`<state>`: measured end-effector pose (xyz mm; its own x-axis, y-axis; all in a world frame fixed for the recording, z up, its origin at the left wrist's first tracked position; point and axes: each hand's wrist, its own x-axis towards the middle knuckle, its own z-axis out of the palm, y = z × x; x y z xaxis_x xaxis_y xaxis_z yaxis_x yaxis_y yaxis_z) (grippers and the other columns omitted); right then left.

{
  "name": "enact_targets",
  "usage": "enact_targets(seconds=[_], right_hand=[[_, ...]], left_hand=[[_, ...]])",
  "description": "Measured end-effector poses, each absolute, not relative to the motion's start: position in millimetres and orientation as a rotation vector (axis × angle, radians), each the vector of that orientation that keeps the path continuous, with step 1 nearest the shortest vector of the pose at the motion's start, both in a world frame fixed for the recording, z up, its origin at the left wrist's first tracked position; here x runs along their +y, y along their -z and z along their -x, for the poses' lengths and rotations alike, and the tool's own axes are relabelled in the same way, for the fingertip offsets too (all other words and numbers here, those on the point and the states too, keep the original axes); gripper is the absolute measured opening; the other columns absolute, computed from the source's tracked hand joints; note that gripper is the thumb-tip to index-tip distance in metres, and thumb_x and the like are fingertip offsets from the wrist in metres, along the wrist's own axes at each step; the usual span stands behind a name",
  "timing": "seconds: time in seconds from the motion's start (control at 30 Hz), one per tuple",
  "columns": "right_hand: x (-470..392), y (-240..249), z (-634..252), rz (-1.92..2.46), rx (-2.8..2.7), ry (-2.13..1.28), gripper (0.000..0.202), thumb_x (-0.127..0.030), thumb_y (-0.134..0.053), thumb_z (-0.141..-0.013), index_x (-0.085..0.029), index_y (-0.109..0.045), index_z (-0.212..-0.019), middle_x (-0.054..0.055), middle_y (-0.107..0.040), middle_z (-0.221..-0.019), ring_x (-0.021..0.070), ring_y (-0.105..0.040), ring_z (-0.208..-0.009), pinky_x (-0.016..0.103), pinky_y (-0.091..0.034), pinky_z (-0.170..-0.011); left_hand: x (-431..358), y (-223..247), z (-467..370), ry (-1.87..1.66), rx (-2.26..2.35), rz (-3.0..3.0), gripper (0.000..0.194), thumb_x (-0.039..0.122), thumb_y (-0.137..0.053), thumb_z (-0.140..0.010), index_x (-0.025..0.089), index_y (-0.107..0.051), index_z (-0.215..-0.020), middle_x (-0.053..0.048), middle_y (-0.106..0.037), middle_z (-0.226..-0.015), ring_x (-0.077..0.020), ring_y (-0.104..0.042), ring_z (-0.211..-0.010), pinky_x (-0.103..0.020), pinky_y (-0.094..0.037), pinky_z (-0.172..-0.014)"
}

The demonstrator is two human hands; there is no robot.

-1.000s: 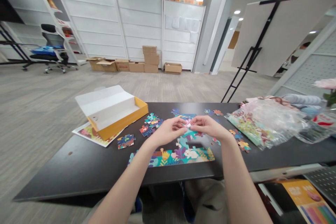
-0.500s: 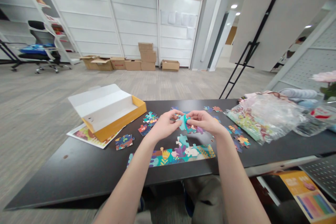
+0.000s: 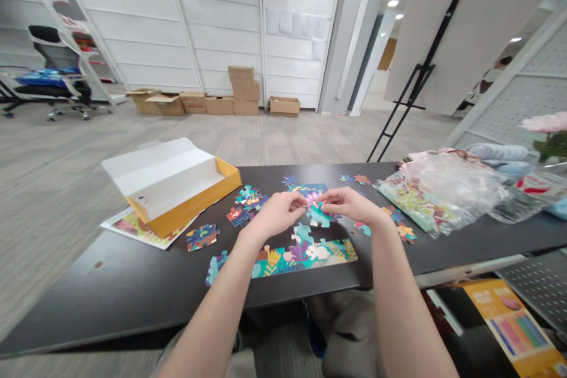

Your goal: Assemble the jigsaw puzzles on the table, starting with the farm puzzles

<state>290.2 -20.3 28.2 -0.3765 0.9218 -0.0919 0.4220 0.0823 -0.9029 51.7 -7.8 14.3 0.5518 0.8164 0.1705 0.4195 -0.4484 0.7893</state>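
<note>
My left hand (image 3: pixel 283 211) and my right hand (image 3: pixel 349 204) face each other over the middle of the black table. Both have their fingers pinched at the edges of a teal puzzle piece (image 3: pixel 319 216) with pink at its top. Just behind it is a dark blue piece (image 3: pixel 316 188). Nearer to me lies a joined puzzle strip (image 3: pixel 305 255) with flowers and a white rabbit, and a light teal piece (image 3: pixel 302 233) stands out from its upper edge. Loose pieces (image 3: pixel 202 237) lie to the left, and others (image 3: pixel 405 233) to the right.
An open yellow box (image 3: pixel 190 201) rests at the left on a printed sheet (image 3: pixel 166 239). Clear plastic bags (image 3: pixel 452 189) with colourful contents cover the right side. Below the right edge is an orange package (image 3: pixel 509 319). Behind the table stands an easel board (image 3: pixel 460 35).
The teal piece has come down slightly between my hands and lies flatter. My fingers have spread a little further apart, showing pink and dark blue parts behind. The view has shifted slightly.
</note>
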Motion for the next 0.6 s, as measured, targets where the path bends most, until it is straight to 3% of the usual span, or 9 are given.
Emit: enact_targets(seconds=[0.2,0.37,0.6], right_hand=[[-22.7,-23.0,-294.2,1.406,-1.881,-1.498,0.04,-0.047,-0.085,-0.062,-0.017,-0.073,-0.085,0.002,-0.074,-0.075,0.0158,-0.065,-0.07,0.028,-0.051,-0.067],[-17.6,-15.7,-291.3,1.466,-1.953,-1.419,0.033,-0.043,-0.083,-0.063,-0.018,-0.074,-0.082,0.001,-0.073,-0.072,0.0151,-0.063,-0.066,0.027,-0.049,-0.065],[-14.7,-13.6,-287.4,1.567,-2.091,-1.211,0.026,-0.041,-0.081,-0.064,-0.02,-0.075,-0.078,0.0,-0.072,-0.072,0.0166,-0.062,-0.067,0.027,-0.046,-0.061]], left_hand=[[-13.9,-10.0,-47.8,-0.542,0.999,-2.186,0.022,0.024,-0.063,-0.082,0.018,-0.072,-0.101,-0.004,-0.076,-0.083,-0.0197,-0.071,-0.077,-0.027,-0.054,-0.072],[-18.1,-5.4,-47.9,-0.448,1.012,-2.234,0.018,0.027,-0.065,-0.079,0.02,-0.072,-0.094,-0.001,-0.073,-0.073,-0.0182,-0.068,-0.067,-0.024,-0.048,-0.062],[-23.4,-6.3,-55.0,-0.407,1.015,-2.249,0.013,0.028,-0.065,-0.079,0.021,-0.072,-0.086,-0.002,-0.074,-0.073,-0.0189,-0.069,-0.069,-0.025,-0.048,-0.064]])
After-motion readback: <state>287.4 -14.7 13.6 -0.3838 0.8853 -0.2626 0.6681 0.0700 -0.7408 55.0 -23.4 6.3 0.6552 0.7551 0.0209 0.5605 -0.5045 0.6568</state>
